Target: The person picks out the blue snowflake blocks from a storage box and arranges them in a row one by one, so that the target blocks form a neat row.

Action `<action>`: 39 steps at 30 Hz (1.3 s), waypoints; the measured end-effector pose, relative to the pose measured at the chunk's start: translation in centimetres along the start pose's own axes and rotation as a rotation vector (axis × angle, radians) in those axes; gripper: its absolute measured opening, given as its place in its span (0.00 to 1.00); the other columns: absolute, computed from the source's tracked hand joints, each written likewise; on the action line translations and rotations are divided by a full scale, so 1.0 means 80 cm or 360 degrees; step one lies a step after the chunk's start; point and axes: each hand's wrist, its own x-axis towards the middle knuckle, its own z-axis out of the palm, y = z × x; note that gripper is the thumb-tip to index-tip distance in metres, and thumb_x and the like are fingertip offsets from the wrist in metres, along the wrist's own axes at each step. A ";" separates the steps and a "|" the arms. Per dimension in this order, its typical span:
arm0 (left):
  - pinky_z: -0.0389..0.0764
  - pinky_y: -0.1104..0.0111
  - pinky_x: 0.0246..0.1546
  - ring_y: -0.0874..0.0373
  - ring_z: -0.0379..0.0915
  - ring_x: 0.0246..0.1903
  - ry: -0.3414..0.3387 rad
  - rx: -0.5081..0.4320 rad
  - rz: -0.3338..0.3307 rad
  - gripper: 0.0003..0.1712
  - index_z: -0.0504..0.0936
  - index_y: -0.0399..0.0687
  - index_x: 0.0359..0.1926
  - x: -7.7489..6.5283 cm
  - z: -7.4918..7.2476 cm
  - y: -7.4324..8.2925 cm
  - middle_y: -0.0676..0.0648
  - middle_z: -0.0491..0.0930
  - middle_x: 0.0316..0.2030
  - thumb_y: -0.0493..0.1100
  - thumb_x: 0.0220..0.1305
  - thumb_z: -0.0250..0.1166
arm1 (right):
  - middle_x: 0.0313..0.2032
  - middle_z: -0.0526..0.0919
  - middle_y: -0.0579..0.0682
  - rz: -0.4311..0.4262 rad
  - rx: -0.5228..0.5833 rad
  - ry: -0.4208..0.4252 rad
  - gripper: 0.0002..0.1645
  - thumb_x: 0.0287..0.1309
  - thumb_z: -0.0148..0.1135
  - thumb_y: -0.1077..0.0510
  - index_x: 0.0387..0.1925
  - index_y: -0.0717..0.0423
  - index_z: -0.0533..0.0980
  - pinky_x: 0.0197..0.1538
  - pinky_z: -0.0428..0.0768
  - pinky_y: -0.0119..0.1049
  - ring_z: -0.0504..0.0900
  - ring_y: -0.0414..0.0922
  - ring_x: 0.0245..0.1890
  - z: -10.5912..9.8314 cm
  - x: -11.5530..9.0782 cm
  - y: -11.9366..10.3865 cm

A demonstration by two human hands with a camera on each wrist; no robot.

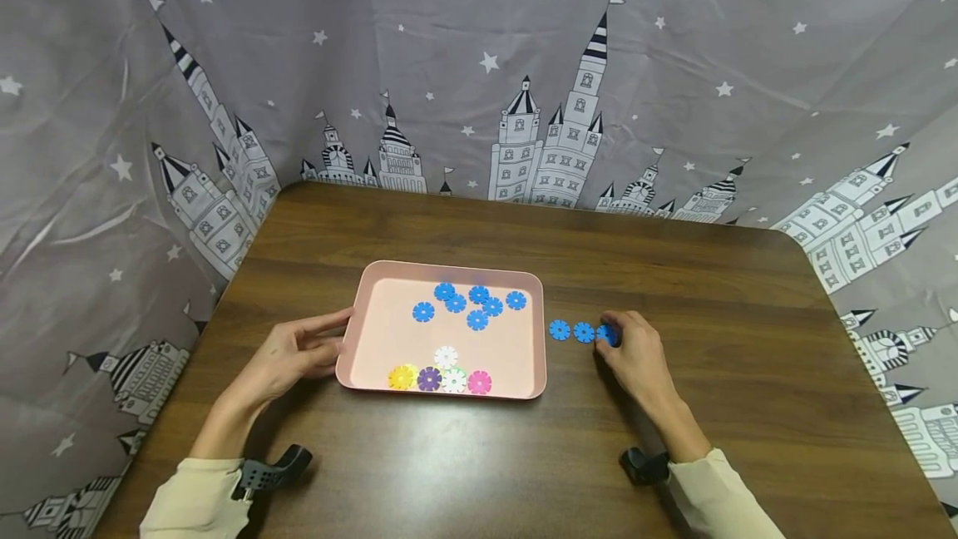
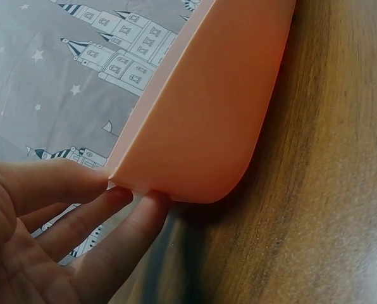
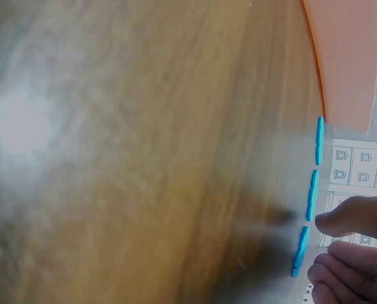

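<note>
A pink tray (image 1: 443,269) lies on the table, with several blue snowflake building discs (image 1: 477,320) toward its far side. My left hand (image 1: 288,353) has its fingertips against the tray's left end; in the left wrist view the thumb (image 2: 55,180) meets the rim and straight fingers (image 2: 122,237) touch the wall below. Right of the tray, two blue discs (image 1: 571,331) lie in a row. At the row's right end my right hand (image 1: 634,353) pinches a third blue disc (image 3: 300,252) between thumb and fingers, close to the tabletop; the hand partly covers it in the head view.
Along the tray's near side lie yellow discs (image 1: 402,378), a purple disc (image 1: 430,379), white discs (image 1: 453,381) and a pink disc (image 1: 480,383). The brown wooden table (image 1: 711,298) reaches back to a grey castle-print curtain (image 1: 441,32).
</note>
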 end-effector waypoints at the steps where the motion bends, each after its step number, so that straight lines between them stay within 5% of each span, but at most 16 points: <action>1: 0.86 0.64 0.40 0.61 0.81 0.44 0.0000 -0.0001 -0.0001 0.33 0.59 0.24 0.69 0.000 0.000 0.000 0.21 0.71 0.55 0.29 0.67 0.59 | 0.45 0.82 0.63 -0.0008 0.0006 0.0011 0.23 0.47 0.71 0.70 0.48 0.71 0.79 0.50 0.81 0.52 0.81 0.58 0.47 -0.001 0.000 -0.001; 15: 0.86 0.61 0.41 0.60 0.80 0.44 0.0014 -0.0009 -0.0020 0.32 0.60 0.25 0.69 0.001 0.000 0.001 0.20 0.68 0.58 0.28 0.67 0.59 | 0.48 0.83 0.61 -0.0120 0.0354 -0.0039 0.23 0.50 0.71 0.69 0.51 0.67 0.80 0.52 0.82 0.50 0.82 0.57 0.48 -0.006 0.016 -0.044; 27: 0.85 0.61 0.42 0.61 0.80 0.44 0.0017 -0.0006 -0.0038 0.32 0.60 0.25 0.69 -0.001 -0.002 0.002 0.21 0.70 0.56 0.28 0.66 0.59 | 0.48 0.83 0.57 -0.0058 0.0572 -0.0234 0.25 0.50 0.72 0.67 0.53 0.63 0.80 0.54 0.81 0.50 0.83 0.55 0.50 0.011 0.036 -0.106; 39: 0.85 0.60 0.42 0.59 0.80 0.45 0.0022 -0.0014 -0.0046 0.32 0.61 0.24 0.69 -0.001 -0.002 0.000 0.21 0.68 0.59 0.27 0.66 0.59 | 0.50 0.84 0.56 -0.0001 0.0672 -0.0403 0.26 0.50 0.73 0.64 0.54 0.60 0.81 0.54 0.82 0.49 0.81 0.55 0.51 0.034 0.046 -0.137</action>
